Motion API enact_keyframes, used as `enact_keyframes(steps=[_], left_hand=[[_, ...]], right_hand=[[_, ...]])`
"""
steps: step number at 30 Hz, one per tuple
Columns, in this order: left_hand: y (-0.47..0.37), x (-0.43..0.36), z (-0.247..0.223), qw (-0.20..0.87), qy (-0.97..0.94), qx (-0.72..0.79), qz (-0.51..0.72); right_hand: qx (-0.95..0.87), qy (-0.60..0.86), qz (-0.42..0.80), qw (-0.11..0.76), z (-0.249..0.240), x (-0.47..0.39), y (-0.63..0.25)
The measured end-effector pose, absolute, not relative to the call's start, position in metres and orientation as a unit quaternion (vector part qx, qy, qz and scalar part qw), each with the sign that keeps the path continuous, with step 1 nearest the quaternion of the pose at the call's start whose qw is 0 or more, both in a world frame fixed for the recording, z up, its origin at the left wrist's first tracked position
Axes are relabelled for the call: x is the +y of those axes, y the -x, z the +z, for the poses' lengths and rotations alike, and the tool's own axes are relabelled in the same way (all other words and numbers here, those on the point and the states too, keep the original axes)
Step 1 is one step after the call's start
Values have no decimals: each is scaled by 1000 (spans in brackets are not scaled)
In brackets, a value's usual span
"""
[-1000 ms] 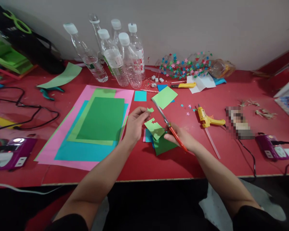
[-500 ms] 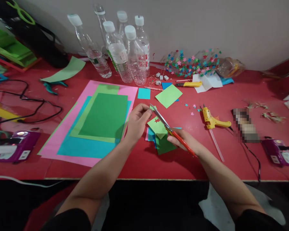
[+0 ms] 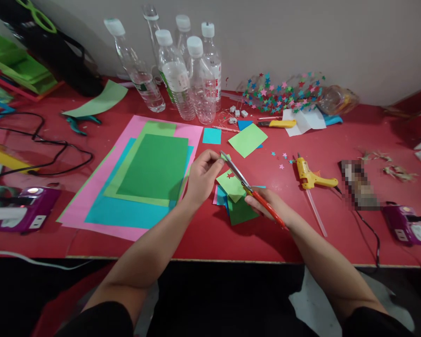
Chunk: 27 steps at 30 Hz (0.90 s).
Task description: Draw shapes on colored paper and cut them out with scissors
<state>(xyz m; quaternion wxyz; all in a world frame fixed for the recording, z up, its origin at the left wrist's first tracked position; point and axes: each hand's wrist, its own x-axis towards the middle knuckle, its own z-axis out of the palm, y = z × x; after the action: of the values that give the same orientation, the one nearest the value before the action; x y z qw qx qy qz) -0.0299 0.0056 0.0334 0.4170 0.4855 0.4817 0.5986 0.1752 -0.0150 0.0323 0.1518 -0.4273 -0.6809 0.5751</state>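
My left hand [image 3: 206,172] pinches a small piece of light green paper [image 3: 225,158] between thumb and fingertips. My right hand [image 3: 266,203] is wrapped around the red handles of the scissors [image 3: 239,177], whose blades point up and left to that piece. The blades look nearly closed against the paper. Under the scissors, a light green sheet with a star-shaped mark [image 3: 233,187] lies on a dark green square [image 3: 242,213]. Blue and pink paper edges stick out beneath these.
Large coloured sheets [image 3: 154,166] are stacked on the left of the red table [image 3: 203,238]. Several plastic bottles [image 3: 175,82] stand by the wall, near a bottle covered in stars [image 3: 284,93]. A yellow glue gun [image 3: 312,179] and a yellow cutter [image 3: 280,124] lie right.
The whole view has shifted slightly. Both hands, the scissors and the small paper piece keep nearly the same pose.
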Motion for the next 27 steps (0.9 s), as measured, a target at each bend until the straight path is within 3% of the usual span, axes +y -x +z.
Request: enact_keyframes(steps=[27], left_hand=[[30,8,30,438,-477,468,601]], right_hand=[[-657,440,591,161,29,-16,-175]])
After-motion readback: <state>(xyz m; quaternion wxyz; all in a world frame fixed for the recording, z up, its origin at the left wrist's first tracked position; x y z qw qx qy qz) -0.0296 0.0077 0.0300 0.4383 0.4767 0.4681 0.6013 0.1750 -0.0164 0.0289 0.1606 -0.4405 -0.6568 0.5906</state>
